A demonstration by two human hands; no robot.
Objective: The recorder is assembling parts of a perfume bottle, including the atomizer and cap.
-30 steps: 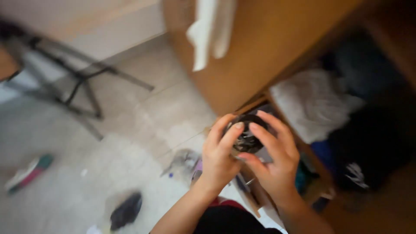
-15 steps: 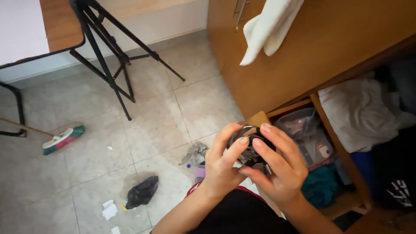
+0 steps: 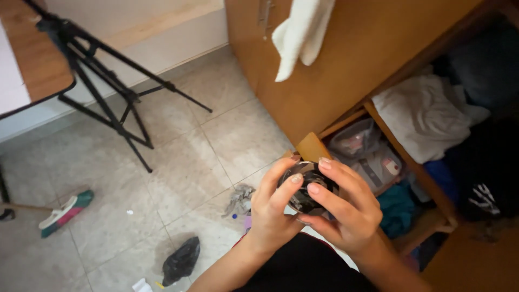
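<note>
Far left of grip: broom head (image 3: 65, 212), tripod (image 3: 108, 92) on tiled floor.
Below-left: black bag (image 3: 181, 260).
Left hand (image 3: 273, 213): fingers curled round dark round object (image 3: 305, 186).
Right hand (image 3: 346, 213): wraps same object from other side; both equally near, object centred btwn palms, axis unclear.
Right of grip: open wardrobe (image 3: 378, 54), folded clothes (image 3: 421, 116).

Tripod (image 3: 108, 92) and broom (image 3: 62, 212) on the floor (image 3: 178, 162) at left, open wardrobe (image 3: 378, 65) at right, bag (image 3: 181, 260) between.
</note>
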